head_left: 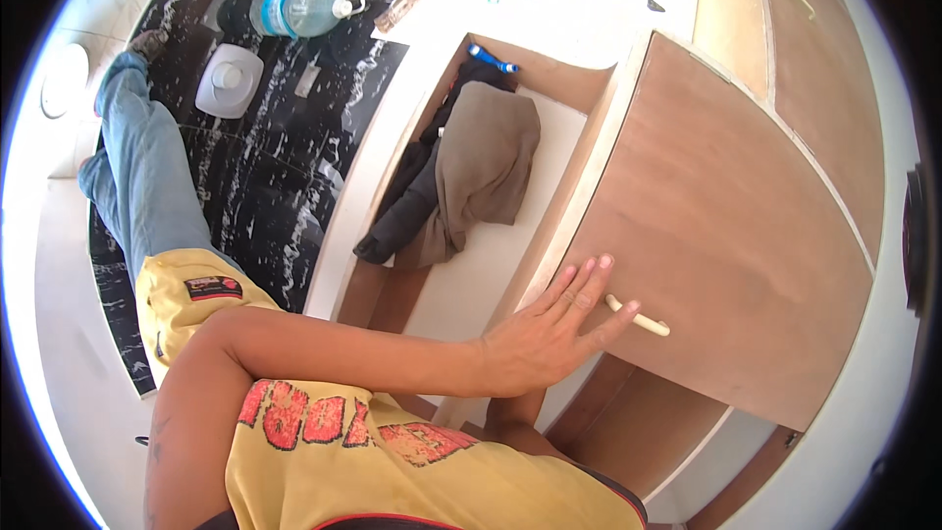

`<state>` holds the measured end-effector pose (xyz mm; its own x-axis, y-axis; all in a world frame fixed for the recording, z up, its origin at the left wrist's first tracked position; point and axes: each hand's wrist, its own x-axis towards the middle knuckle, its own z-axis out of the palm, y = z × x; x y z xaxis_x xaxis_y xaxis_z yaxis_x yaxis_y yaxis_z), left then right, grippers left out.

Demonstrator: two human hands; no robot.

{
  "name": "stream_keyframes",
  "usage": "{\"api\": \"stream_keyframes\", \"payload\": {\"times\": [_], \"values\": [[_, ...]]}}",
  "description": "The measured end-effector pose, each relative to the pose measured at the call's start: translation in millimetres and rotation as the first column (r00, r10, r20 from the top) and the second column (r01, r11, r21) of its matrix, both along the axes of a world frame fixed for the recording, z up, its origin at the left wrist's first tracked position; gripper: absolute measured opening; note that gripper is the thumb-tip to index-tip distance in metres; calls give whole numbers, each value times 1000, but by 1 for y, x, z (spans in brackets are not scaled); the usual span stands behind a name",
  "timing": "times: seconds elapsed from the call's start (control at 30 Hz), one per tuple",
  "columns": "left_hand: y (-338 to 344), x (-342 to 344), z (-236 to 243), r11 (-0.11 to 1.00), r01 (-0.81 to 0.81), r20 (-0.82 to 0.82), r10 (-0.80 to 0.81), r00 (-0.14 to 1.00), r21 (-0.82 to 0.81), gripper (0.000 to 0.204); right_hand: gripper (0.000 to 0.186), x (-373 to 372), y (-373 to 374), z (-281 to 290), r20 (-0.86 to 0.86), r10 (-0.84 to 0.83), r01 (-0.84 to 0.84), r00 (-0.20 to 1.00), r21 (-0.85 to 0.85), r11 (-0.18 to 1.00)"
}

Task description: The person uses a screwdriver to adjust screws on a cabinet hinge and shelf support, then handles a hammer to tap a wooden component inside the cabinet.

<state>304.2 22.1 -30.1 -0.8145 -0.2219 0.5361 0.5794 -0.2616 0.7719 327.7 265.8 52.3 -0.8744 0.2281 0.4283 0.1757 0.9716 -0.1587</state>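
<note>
My left hand [538, 345] lies with its fingers stretched out against the near edge of a brown wooden cabinet door [726, 226]. Its thumb reaches over a cream bar handle [638, 316] on that door, and nothing is held in it. Part of my right forearm [515, 410] shows beneath the left wrist; the right hand itself is hidden behind the left hand and the cabinet. Left of the door, an uncovered compartment [554, 147] holds a rumpled grey-brown cloth [488, 152] and dark garments [402, 216].
A blue-and-white brush-like item [493, 59] rests at the compartment's far end. On the black marbled floor [285, 152] are a large water bottle [306, 8] and a white square object [229, 80]. Open brown shelving [638, 422] lies below the door; another handled door [824, 69] stands far right.
</note>
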Motion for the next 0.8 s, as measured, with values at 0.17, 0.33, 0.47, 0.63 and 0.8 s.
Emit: {"api": "stream_keyframes", "payload": {"times": [0.17,0.33,0.47,0.63,0.8], "values": [[5,3,9,985,65,-60,-56,997,163,66,52,34,2,8,6,-76,76,997,33,997],[10,0,12,982,17,-47,-8,999,187,66,52,59,-2,13,13,-133,132,991,30,991],[4,-1,14,989,13,-61,-4,998,147,66,52,80,-13,20,8,-178,178,984,24,984],[5,-11,21,954,273,-157,-252,955,127,67,52,92,3,-5,-150,-250,241,956,-75,968],[6,-18,10,997,68,-114,-72,991,-37,86,52,-12,23,-69,-189,-88,50,978,-196,979]]}}
